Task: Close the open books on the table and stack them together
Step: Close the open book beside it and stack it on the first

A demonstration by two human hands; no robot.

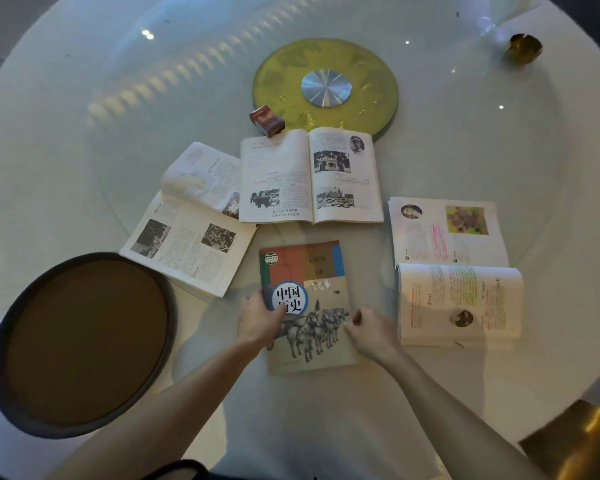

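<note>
A closed history book, its cover showing horses and a blue circle, lies on the white round table in front of me. My left hand grips its left edge, thumb on the cover. At the book's right edge rests my right hand, fingers curled on the cover. Three open books lie around it: one at the left, one behind it in the middle, one at the right with highlighted text.
A round brown tray with a dark rim sits at the near left. A yellow turntable disc with a silver hub marks the table's centre, with a small red box beside it. A dark gold object stands at the far right.
</note>
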